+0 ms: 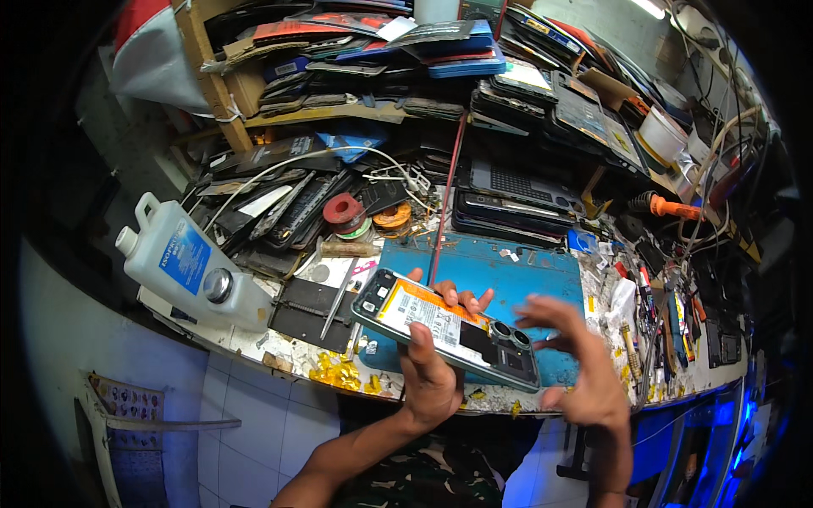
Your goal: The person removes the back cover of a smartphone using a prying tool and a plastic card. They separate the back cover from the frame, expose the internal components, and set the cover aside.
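An opened smartphone (500, 360) is tilted above the bench, its back cover off. Its orange and white battery (428, 315) and two round camera lenses show. My left hand (430, 385) grips the phone from beneath, thumb along the near edge and fingertips over the far edge. Just off the camera end is my right hand (589, 368), slightly blurred, with curved fingers and thumb apart and nothing seen between them. Below the phone lies a blue work mat (517, 271).
A white jug (190, 262) with a round metal cap stands left. Tweezers (339, 300) lie on a dark plate. Red (343, 212) and orange (392, 218) spools sit behind. Gold film scraps (334, 370) line the front edge. Old phones and tools crowd the back and right.
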`<state>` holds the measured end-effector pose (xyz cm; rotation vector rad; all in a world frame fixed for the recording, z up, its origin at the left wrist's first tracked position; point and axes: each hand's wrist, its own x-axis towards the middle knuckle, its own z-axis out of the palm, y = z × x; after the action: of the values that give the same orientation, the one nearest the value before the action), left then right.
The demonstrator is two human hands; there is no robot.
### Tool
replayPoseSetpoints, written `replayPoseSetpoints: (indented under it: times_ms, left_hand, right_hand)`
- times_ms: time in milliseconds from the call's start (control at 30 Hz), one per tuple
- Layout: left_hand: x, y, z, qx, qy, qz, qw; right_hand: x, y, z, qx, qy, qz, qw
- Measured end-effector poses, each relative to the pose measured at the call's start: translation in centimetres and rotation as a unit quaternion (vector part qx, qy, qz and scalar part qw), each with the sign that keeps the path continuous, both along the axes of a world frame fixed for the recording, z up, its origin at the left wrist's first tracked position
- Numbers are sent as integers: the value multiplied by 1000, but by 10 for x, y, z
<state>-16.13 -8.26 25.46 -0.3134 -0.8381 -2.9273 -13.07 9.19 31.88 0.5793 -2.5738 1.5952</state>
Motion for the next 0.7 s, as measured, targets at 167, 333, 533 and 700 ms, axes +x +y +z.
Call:
replayPoseSetpoints:
  times_ms: [167,333,533,700]
  left_hand:
    - [9,7,-3,-99,-2,6,995]
    - [13,-24,19,-105,-51,-131,985]
    - [20,-57,20,-150,-142,-216,954]
    - [19,-53,10,-72,-156,-199,965]
  right_hand:
    - [16,-10,-24,-75,-103,-75,989]
    - [9,8,-24,2,75,-44,996]
    - [19,19,-38,176,137,-1,975]
    - [20,40,-43,195,85,-103,972]
